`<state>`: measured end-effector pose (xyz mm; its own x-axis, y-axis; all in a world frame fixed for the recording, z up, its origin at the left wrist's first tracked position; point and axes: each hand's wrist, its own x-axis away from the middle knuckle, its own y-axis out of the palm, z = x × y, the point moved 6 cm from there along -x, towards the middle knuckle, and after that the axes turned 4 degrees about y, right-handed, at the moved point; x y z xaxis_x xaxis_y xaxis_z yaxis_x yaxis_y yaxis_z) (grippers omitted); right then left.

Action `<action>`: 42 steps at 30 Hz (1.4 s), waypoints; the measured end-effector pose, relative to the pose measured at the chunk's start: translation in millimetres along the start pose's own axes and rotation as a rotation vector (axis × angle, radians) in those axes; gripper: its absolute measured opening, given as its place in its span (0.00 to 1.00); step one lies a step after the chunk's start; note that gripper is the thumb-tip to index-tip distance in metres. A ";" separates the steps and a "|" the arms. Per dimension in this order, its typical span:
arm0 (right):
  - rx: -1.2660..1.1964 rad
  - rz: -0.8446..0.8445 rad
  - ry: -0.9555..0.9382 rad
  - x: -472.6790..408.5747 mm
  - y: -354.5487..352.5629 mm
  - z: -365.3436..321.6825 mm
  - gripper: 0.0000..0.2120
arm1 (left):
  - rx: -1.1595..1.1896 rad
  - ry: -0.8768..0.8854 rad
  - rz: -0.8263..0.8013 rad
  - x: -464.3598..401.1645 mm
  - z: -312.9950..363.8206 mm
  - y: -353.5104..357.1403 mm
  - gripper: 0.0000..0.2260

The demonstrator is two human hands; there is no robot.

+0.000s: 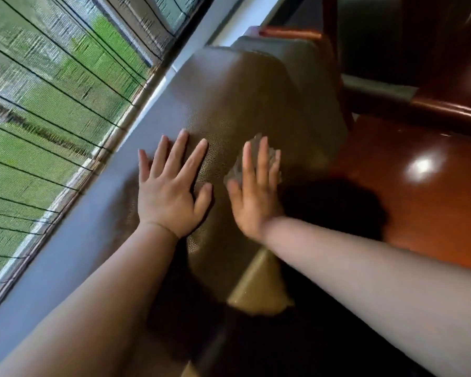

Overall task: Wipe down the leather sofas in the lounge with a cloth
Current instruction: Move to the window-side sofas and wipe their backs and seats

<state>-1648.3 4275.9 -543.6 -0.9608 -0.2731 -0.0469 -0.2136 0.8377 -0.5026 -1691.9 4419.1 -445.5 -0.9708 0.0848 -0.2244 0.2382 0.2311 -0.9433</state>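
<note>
The top of a brown, grained leather sofa back point(229, 104) runs up the middle of the head view. My left hand point(172, 191) lies flat on it with fingers spread and straight. Beside it, my right hand point(256, 189) presses flat on a small grey cloth point(233, 170) that shows at the fingertips and along the thumb side. The right hand is blurred. Most of the cloth is hidden under the palm.
A grey window ledge point(74, 240) runs along the left of the sofa, with a screened window point(46, 110) onto green grass beyond it. To the right lies a glossy reddish-brown wooden surface point(424, 191) and a wooden frame point(446, 110).
</note>
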 end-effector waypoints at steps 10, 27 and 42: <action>-0.112 -0.111 0.102 67.7 47.0 -7.6 0.37 | -0.068 0.006 0.024 1.1 -2.1 4.0 0.34; -0.182 0.035 0.370 51.0 69.0 42.5 0.40 | -0.098 0.027 0.053 1.3 -2.3 7.4 0.34; -0.128 0.247 0.269 50.9 82.6 96.4 0.37 | -0.145 0.237 0.175 7.5 10.7 11.8 0.29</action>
<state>-1697.9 4285.6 -670.6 -0.9944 0.0642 0.0837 0.0264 0.9198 -0.3916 -1696.7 4412.1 -460.9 -0.8854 0.3544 -0.3006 0.4187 0.3275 -0.8470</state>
